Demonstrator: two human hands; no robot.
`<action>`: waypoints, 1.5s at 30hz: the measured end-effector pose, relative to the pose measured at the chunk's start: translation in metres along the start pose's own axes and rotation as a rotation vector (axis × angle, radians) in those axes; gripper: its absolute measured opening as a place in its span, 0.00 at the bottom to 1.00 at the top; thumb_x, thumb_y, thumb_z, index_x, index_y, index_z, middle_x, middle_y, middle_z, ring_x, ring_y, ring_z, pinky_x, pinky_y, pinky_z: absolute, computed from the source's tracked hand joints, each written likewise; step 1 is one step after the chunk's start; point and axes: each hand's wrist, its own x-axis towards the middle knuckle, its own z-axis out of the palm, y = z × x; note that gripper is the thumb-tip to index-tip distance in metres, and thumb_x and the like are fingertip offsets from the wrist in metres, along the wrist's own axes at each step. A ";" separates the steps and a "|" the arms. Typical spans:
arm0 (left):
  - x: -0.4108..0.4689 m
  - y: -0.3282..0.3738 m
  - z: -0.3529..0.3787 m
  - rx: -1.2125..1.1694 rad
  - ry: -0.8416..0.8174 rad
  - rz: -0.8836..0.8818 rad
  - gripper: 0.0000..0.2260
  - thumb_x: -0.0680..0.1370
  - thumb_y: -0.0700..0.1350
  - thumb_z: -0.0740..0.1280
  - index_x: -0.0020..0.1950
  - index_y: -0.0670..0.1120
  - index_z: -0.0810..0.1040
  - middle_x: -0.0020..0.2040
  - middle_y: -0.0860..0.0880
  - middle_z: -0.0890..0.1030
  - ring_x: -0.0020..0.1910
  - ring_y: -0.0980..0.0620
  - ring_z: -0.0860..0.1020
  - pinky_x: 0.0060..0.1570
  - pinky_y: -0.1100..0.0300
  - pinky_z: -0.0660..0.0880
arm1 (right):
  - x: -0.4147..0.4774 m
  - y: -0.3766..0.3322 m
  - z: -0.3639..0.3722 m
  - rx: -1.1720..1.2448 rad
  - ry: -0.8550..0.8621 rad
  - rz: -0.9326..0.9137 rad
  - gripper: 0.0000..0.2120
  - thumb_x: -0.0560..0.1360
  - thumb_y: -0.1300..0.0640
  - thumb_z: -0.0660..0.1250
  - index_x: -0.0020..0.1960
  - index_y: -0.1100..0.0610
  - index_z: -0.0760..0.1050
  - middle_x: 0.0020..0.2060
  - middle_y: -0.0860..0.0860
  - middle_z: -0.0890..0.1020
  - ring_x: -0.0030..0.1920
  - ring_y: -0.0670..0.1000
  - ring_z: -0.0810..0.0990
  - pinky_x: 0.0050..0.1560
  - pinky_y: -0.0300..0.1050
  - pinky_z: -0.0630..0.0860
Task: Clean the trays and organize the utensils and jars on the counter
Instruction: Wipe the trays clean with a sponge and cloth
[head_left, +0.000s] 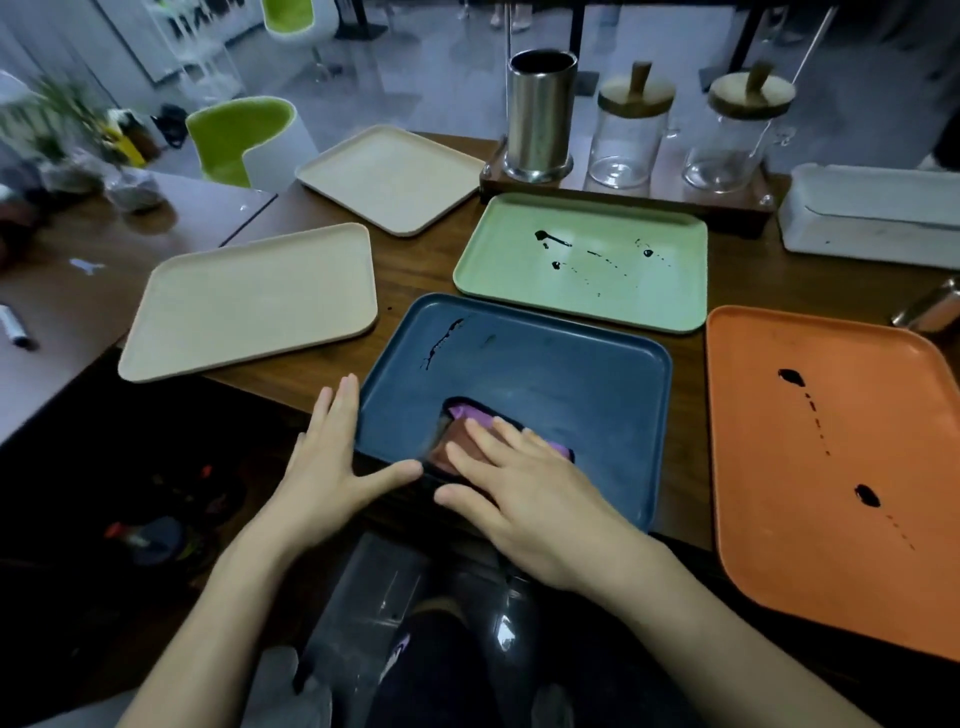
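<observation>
Your orange tray at four o'clock holds dark spots; the blue tray at centre, long axis nine-to-three, near rim at the counter edge, carries a streak and the purple cloth; your right hand presses the cloth, fingers straight; your left hand lies flat against the rim at eight o'clock.

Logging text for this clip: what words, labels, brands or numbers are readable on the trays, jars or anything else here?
None readable in this view.
Blue tray, green tray, orange tray: dark stains only, no print.
Left jar, right jar, steel canister: no labels visible.
Marker at the left edge: any print is too blurred to read.
</observation>
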 end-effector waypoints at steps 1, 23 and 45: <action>0.000 0.000 0.000 -0.002 0.002 -0.001 0.62 0.63 0.79 0.66 0.84 0.52 0.39 0.83 0.59 0.42 0.76 0.64 0.33 0.80 0.39 0.47 | -0.006 0.004 -0.003 0.012 -0.012 0.014 0.38 0.76 0.28 0.40 0.81 0.44 0.54 0.81 0.46 0.48 0.81 0.49 0.42 0.80 0.52 0.43; 0.000 -0.010 0.007 -0.013 0.025 0.096 0.56 0.67 0.79 0.61 0.82 0.55 0.36 0.82 0.59 0.34 0.76 0.64 0.26 0.81 0.43 0.42 | 0.146 -0.002 -0.024 -0.164 0.174 0.195 0.26 0.85 0.47 0.44 0.81 0.55 0.50 0.81 0.57 0.49 0.81 0.57 0.45 0.79 0.58 0.48; -0.002 0.008 0.005 -0.142 -0.039 -0.040 0.60 0.65 0.73 0.72 0.84 0.54 0.38 0.81 0.61 0.35 0.76 0.65 0.28 0.78 0.54 0.41 | 0.007 0.054 -0.015 -0.201 0.099 0.073 0.31 0.82 0.60 0.53 0.81 0.44 0.49 0.82 0.49 0.50 0.81 0.52 0.49 0.79 0.49 0.48</action>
